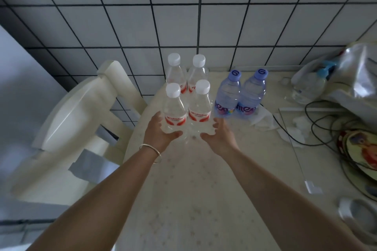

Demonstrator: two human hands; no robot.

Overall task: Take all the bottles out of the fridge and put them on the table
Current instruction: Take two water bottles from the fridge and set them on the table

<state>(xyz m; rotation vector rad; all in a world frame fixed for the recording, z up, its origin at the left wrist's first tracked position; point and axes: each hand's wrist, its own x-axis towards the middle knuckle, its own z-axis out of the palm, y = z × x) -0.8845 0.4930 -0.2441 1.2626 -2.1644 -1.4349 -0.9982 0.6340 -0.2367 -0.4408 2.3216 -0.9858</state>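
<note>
Six water bottles stand upright on the cream table [183, 179], grouped near its far edge against the white tiled wall [183, 16]. Four are clear with white caps and red labels, set two by two: the front-left bottle [175, 108], the front-right bottle [199, 108], the back-left bottle [175, 71] and the back-right bottle [197, 72]. Just to their right stand two purple-tinted bottles with lilac caps — the nearer-left one [226, 93] and its neighbour [252, 92] — touching or nearly touching each other. The left hand [161, 130], a thin bangle [152, 152] on its wrist, cups the lower part of the front-left bottle, fingers curled behind it and the thumb across its front, gripping it. The right hand [219, 134] sits at the base of the front-right bottle with its fingers spread and loosely curved; it looks to be touching the bottle rather than clasping it, though the clear plastic makes that contact hard to judge. A cream chair [81, 120] stands just left of the table. On the right side of the table lie crumpled white tissue [265, 120], black cables [318, 120], a silvery plastic bag [350, 75] — with what seems another bottle [308, 87] lying beside it — and a colourful plate [361, 149] at the edge.
</note>
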